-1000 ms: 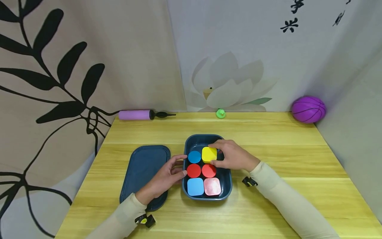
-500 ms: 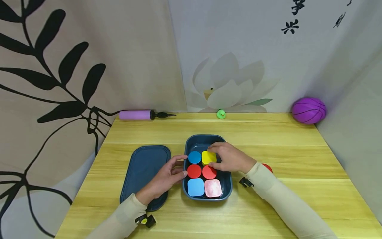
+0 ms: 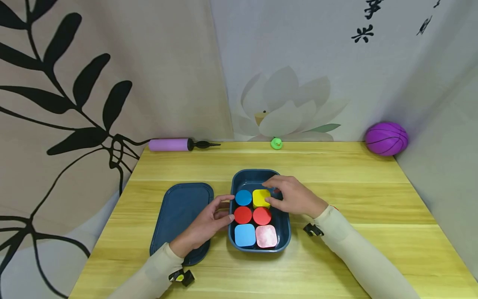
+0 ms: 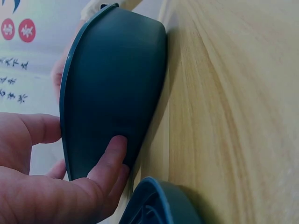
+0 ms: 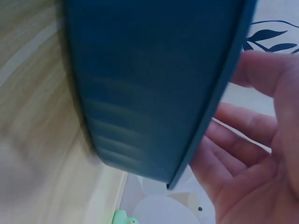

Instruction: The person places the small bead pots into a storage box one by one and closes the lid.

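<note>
A dark blue rectangular box (image 3: 285,226) stands on the table with coloured blocks inside in two columns. They are a round blue block (image 3: 243,198), a square yellow block (image 3: 260,197), two round red blocks (image 3: 242,215), a square light-blue block (image 3: 245,235) and a square pink block (image 3: 266,236). My right hand (image 3: 295,195) hovers over the box's right rim, thumb tip at the yellow block's edge, other fingers spread apart from it. My left hand (image 3: 209,220) steadies the box's left side; in the left wrist view its fingers (image 4: 110,161) rest against the outer wall.
The matching dark blue lid (image 3: 183,216) lies left of the box, partly under the left forearm. Along the back edge are a purple hand pump (image 3: 169,145), a green toy duck (image 3: 276,143) and a purple ball (image 3: 386,138). Something red (image 3: 335,207) peeks out behind the right sleeve.
My right hand first shifted slightly with its fingers at the yellow block, then drew back right and let go of it. The yellow block sits slightly lower. The left hand stays put.
</note>
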Demonstrator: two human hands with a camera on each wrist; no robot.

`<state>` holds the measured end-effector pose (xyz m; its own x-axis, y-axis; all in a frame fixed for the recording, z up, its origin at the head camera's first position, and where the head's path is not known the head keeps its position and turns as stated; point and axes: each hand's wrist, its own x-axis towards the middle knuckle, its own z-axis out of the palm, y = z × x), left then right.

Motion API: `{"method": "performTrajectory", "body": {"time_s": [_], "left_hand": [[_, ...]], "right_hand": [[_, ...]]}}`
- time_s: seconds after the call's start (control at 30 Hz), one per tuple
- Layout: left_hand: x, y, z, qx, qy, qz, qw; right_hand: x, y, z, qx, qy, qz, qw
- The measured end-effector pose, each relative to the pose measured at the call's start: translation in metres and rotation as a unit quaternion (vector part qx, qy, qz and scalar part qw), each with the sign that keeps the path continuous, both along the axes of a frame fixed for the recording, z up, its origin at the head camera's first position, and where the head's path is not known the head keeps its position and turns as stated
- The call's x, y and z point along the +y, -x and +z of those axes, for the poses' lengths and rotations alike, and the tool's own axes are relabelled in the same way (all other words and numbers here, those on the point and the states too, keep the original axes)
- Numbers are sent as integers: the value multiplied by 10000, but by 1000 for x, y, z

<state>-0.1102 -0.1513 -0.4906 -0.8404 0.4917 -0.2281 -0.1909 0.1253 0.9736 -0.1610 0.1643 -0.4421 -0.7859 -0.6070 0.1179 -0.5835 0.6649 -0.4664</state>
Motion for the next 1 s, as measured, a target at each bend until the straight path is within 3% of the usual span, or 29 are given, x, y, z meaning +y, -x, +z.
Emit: {"method": "performTrajectory", "body": {"time_s": [0.17,0.63,1.0], "left_hand": [[0,0,0,-4,-10,-27,10000],[1,1,0,23,26,-52,10000],[2,1,0,21,46,-6,10000]], "right_hand": [[12,-3,2,174,412,-41,9990],[50,-10,4,495,880,-642,9928],[95,-21,-8,596,739,-1075,9897]]}}
